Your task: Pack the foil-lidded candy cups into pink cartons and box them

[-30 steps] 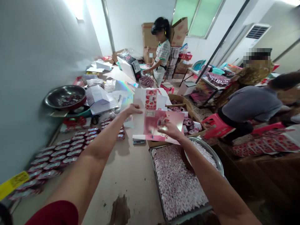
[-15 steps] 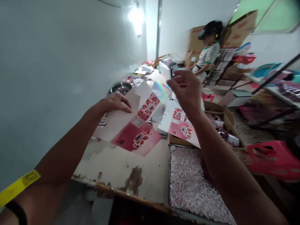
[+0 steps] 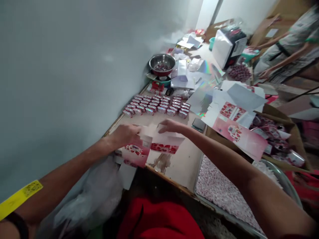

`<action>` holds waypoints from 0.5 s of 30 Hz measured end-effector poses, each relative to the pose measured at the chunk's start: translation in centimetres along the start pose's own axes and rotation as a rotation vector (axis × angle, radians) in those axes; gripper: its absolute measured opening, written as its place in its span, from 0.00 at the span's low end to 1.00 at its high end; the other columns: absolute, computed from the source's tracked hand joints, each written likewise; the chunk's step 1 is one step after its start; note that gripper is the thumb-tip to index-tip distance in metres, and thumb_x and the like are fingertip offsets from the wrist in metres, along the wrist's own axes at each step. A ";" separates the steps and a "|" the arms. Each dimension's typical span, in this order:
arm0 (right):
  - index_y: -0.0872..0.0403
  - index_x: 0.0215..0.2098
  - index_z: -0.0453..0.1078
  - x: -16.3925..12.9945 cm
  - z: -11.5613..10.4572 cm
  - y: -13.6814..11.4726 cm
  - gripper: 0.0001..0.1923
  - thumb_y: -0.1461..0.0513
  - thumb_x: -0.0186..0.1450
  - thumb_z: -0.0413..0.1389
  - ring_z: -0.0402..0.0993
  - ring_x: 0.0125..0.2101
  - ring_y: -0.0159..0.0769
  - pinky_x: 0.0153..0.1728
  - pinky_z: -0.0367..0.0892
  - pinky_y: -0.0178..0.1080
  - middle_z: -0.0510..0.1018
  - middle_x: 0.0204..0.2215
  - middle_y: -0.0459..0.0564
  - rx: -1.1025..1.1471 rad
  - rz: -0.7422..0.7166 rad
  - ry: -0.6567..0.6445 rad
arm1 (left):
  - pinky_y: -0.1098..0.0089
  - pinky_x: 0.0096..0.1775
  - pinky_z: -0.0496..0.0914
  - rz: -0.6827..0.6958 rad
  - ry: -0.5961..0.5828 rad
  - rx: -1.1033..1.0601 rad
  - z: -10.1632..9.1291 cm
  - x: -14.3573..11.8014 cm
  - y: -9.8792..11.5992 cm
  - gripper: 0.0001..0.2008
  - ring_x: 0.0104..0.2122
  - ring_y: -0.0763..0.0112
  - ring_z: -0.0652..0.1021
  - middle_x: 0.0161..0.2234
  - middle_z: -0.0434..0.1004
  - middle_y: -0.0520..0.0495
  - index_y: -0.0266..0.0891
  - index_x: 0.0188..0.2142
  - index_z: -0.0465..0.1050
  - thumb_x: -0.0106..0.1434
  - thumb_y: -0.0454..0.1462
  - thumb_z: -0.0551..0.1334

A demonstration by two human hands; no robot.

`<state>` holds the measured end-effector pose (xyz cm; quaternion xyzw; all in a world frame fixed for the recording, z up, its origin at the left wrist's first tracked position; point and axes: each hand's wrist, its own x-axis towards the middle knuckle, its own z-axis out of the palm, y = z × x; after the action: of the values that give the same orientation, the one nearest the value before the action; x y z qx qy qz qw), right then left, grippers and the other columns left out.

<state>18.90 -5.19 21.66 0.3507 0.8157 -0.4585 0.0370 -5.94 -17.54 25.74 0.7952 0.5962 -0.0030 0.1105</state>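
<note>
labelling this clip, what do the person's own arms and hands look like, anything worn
Both forearms are bare, no gloves or rings visible on the left hand or right hand. A dark band shows near the left arm's lower edge; what it is cannot be told.

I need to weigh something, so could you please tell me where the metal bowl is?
The metal bowl sits far along the table against the wall, beyond the rows of small red cups.

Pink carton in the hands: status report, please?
Left hand and right hand both grip the flat pink carton at the table edge. Partly folded. Rows of small cups beyond, clear of it.
</note>
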 end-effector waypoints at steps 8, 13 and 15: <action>0.54 0.44 0.83 5.3 9.8 -2.6 0.10 0.62 0.65 0.63 0.76 0.27 0.31 0.31 0.67 0.31 0.83 0.28 0.42 0.365 0.194 -0.009 | 0.62 0.43 0.69 0.359 -0.216 -0.252 4.1 -4.7 0.1 0.12 0.34 0.56 0.81 0.27 0.79 0.46 0.46 0.33 0.78 0.66 0.50 0.67; 0.49 0.49 0.84 7.4 10.1 -3.8 0.14 0.63 0.69 0.59 0.81 0.42 0.40 0.42 0.68 0.36 0.87 0.40 0.49 -0.140 0.118 0.229 | 0.63 0.41 0.68 0.238 -0.405 -0.398 12.3 -1.6 0.4 0.17 0.36 0.55 0.82 0.30 0.83 0.45 0.45 0.32 0.79 0.70 0.51 0.63; 0.47 0.51 0.84 7.8 10.2 -3.1 0.17 0.65 0.71 0.55 0.81 0.44 0.42 0.43 0.68 0.38 0.87 0.42 0.52 -0.316 0.144 0.229 | 0.63 0.44 0.68 0.146 -0.417 -0.417 16.7 0.0 -1.0 0.17 0.39 0.54 0.83 0.35 0.85 0.44 0.44 0.32 0.80 0.72 0.49 0.60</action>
<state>8.50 -9.86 15.03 0.4479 0.8491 -0.2782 0.0311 -4.76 -20.29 9.26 0.7784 0.4897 -0.0358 0.3911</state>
